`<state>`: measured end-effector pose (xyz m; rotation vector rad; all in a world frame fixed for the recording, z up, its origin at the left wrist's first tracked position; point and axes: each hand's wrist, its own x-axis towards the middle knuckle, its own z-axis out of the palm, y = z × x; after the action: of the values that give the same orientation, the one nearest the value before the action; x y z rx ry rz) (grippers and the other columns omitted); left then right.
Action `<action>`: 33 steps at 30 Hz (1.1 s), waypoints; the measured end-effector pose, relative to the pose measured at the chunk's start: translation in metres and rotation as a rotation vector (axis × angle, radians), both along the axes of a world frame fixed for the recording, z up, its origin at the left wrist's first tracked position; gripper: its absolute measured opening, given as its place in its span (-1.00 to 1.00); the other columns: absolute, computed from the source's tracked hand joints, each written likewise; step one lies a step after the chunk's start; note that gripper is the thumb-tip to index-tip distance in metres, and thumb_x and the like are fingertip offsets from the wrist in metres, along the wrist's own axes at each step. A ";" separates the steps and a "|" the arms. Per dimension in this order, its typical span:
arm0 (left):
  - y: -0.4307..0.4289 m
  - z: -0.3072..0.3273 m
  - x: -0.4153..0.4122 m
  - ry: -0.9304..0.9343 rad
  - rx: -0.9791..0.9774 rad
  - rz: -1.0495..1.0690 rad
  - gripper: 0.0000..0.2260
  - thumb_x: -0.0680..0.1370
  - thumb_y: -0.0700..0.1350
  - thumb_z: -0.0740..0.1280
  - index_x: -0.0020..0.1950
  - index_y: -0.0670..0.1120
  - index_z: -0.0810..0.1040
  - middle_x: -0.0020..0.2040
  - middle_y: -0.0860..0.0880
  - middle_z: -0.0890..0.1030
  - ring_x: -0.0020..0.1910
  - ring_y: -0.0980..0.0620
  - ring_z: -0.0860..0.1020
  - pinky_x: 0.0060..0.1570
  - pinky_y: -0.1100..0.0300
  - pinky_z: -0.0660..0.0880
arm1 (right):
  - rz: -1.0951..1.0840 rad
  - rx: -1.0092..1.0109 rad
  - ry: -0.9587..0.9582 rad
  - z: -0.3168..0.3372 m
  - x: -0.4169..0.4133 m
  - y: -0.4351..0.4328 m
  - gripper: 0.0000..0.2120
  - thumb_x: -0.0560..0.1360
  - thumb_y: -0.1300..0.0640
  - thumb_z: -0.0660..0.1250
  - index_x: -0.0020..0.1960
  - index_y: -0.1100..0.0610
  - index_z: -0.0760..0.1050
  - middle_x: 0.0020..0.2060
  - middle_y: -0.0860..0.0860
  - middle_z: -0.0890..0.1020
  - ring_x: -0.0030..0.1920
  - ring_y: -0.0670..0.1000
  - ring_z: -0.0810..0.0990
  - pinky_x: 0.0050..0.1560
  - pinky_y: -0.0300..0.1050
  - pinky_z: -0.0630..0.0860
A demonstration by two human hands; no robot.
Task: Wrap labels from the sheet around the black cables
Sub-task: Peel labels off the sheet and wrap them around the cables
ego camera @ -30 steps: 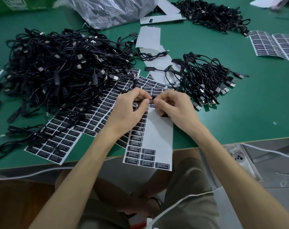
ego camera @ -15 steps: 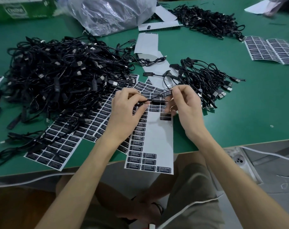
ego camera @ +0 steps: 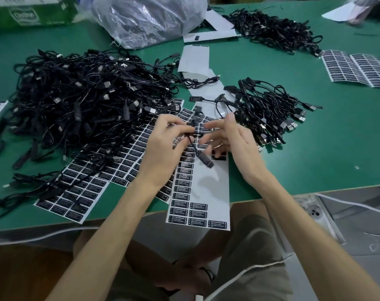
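Two hands are up over the part-used label sheet, whose near end overhangs the edge of the green table. Our left hand pinches a black cable between thumb and fingertips. The cable's inline controller block hangs down-right of the pinch, just above the sheet's bare backing. Our right hand is loose, with fingers stretched toward the left hand and close to the cable. Its fingertips are blurred, so we can't confirm contact, and we see nothing held.

Labels on that sheet remain in the left column and bottom rows, printed "LED CONTROLLER". Full label sheets fan out to the left, partly under the big cable tangle. A smaller cable pile sits just right of the hands, plugs pointing right. A third pile lies at the far side. Empty backing strips lie between the piles. We also see a clear plastic bag and a green carton at the far edge, and two more label sheets far right.
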<state>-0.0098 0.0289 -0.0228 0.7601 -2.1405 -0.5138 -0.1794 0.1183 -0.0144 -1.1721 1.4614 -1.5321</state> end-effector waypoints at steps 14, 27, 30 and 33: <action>0.005 0.002 -0.002 -0.010 0.222 -0.258 -0.51 0.62 -0.41 0.23 0.56 -0.20 0.36 0.46 -0.06 0.51 0.41 0.21 0.50 0.42 0.24 0.42 | -0.082 0.020 0.423 0.000 0.006 -0.001 -0.63 0.56 0.29 0.42 0.33 0.13 0.45 0.04 -0.05 0.64 -0.02 -0.13 0.64 0.01 -0.27 0.54; -0.007 0.002 0.005 -0.013 0.204 0.637 -0.56 0.57 -0.26 0.26 0.47 -0.19 0.44 0.64 -0.18 0.08 0.62 -0.16 0.00 0.51 -0.14 0.03 | -0.556 -0.043 0.204 -0.001 -0.004 0.003 -0.64 0.61 0.37 0.23 0.38 0.19 0.44 0.16 -0.05 0.62 0.18 -0.13 0.62 0.31 -0.09 0.54; -0.014 0.001 0.007 -0.077 0.272 0.662 -0.54 0.60 -0.21 0.26 0.51 -0.24 0.39 0.68 -0.22 0.00 0.66 -0.15 -0.09 0.54 -0.15 -0.05 | -0.562 0.040 0.281 -0.001 -0.004 0.003 -0.51 0.62 0.30 0.26 0.54 0.18 0.33 0.43 0.01 0.48 0.42 -0.07 0.46 0.48 -0.08 0.38; -0.016 -0.001 0.006 -0.136 0.259 0.667 -0.57 0.60 -0.19 0.26 0.46 -0.26 0.42 0.67 -0.19 0.08 0.65 -0.12 -0.03 0.55 -0.10 -0.06 | -0.531 0.075 0.471 -0.001 -0.001 0.002 -0.49 0.62 0.29 0.27 0.56 0.19 0.32 0.58 0.05 0.32 0.58 0.03 0.25 0.60 0.02 0.18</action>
<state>-0.0035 0.0128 -0.0234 1.6100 -1.7995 -0.3837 -0.1806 0.1202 -0.0156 -1.2131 2.2661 -1.5759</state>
